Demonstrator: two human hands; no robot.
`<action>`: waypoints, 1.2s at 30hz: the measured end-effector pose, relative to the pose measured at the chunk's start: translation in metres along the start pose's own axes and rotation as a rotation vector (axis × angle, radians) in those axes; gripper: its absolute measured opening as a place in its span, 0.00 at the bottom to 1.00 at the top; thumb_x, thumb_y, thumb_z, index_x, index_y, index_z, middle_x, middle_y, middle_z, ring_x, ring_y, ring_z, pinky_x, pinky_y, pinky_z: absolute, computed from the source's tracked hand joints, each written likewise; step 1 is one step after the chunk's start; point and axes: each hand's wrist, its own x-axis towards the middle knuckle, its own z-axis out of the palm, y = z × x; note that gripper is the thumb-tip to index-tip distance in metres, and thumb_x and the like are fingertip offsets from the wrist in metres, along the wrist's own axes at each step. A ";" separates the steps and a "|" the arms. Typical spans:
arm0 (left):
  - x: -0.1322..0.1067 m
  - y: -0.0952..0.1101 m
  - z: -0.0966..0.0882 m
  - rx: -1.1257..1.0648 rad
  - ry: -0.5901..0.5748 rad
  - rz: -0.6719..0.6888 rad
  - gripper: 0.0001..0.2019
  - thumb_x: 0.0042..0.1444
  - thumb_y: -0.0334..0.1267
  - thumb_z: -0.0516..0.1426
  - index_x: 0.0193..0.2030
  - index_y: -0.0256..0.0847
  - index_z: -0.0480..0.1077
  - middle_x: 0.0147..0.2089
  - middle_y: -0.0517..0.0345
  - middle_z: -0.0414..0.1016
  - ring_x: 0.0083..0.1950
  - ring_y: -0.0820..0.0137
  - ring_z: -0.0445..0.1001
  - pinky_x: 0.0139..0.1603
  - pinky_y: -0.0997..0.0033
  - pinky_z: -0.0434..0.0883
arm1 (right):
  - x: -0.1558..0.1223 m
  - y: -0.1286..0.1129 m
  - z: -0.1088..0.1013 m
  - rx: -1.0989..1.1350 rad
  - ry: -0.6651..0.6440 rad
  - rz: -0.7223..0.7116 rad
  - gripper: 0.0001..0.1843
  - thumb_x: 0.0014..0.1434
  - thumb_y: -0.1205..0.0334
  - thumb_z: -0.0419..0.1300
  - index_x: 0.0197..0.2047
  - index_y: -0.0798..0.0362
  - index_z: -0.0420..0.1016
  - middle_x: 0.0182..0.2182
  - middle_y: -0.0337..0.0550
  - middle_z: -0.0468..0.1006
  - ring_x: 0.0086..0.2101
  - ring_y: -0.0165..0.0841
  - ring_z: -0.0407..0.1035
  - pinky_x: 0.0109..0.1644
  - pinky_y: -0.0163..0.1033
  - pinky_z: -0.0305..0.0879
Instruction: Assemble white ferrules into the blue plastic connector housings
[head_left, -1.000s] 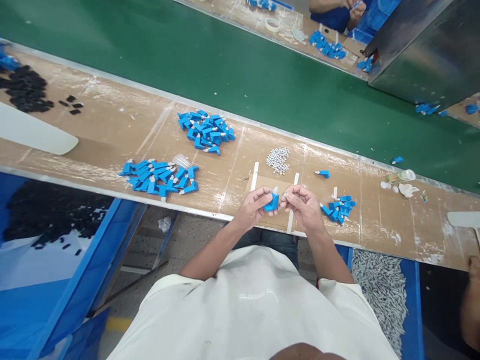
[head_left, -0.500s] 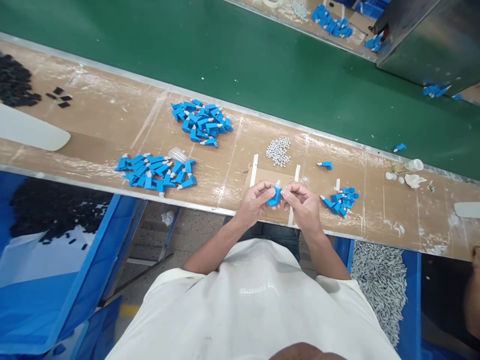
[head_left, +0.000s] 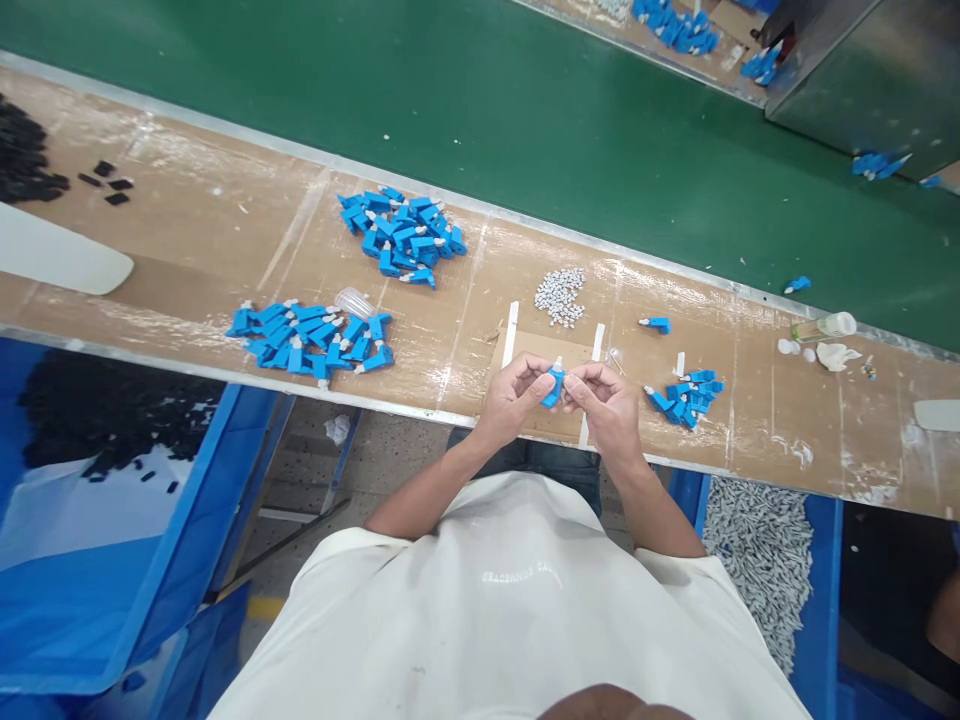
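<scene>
A blue plastic part with a white tip (head_left: pixel 554 386) is gripped by my left hand (head_left: pixel 511 400), its white end pointing away from me. My right hand (head_left: pixel 606 406) is closed at the part's right side, thumb and fingertips pinched against it; whether a small piece sits between them is hidden. Both hands are over a cardboard sheet (head_left: pixel 551 350) with white tape strips. Just beyond them lies a cluster of small grey-white pieces (head_left: pixel 560 297). To the right are a lone blue part (head_left: pixel 656 325) and a small heap of blue parts (head_left: pixel 686 398).
Two larger heaps of blue parts (head_left: pixel 405 235) (head_left: pixel 311 340) lie to the left, with a clear plastic tube (head_left: pixel 354 302). Black pieces (head_left: pixel 22 150) are at far left. A green conveyor belt (head_left: pixel 450 110) runs behind the bench. Below stand blue bins (head_left: pixel 172 540); a person's arm (head_left: pixel 945 615) shows at right.
The blue part has turned in my fingers, showing a narrower side. Both hands stay close together in nearly the same place; the view has shifted slightly.
</scene>
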 end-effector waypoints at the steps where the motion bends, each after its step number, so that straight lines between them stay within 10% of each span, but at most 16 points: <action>1: 0.001 0.001 0.000 -0.009 -0.017 -0.017 0.23 0.53 0.56 0.68 0.39 0.38 0.71 0.31 0.60 0.77 0.27 0.74 0.73 0.29 0.74 0.69 | 0.001 0.001 -0.001 0.054 -0.008 0.031 0.22 0.45 0.43 0.78 0.31 0.51 0.78 0.23 0.35 0.75 0.22 0.28 0.70 0.26 0.34 0.72; 22: 0.013 0.017 -0.016 0.192 -0.237 -0.055 0.23 0.58 0.59 0.63 0.39 0.38 0.71 0.31 0.56 0.77 0.29 0.71 0.74 0.32 0.70 0.72 | 0.008 0.019 -0.020 0.202 -0.037 0.251 0.25 0.40 0.50 0.80 0.42 0.48 0.87 0.32 0.41 0.83 0.26 0.29 0.70 0.24 0.33 0.68; 31: 0.109 0.086 -0.154 1.326 0.447 0.276 0.04 0.60 0.37 0.60 0.40 0.40 0.73 0.42 0.48 0.77 0.45 0.60 0.76 0.53 0.59 0.72 | 0.001 0.020 -0.077 0.121 0.068 0.198 0.21 0.42 0.48 0.79 0.39 0.47 0.87 0.30 0.42 0.80 0.26 0.26 0.68 0.22 0.29 0.63; 36: 0.104 0.077 -0.169 1.392 0.563 0.346 0.11 0.66 0.41 0.57 0.50 0.38 0.71 0.53 0.43 0.75 0.47 0.61 0.76 0.54 0.58 0.72 | -0.002 0.021 -0.094 0.029 0.119 0.121 0.20 0.45 0.46 0.78 0.38 0.47 0.86 0.30 0.42 0.80 0.25 0.28 0.69 0.22 0.32 0.64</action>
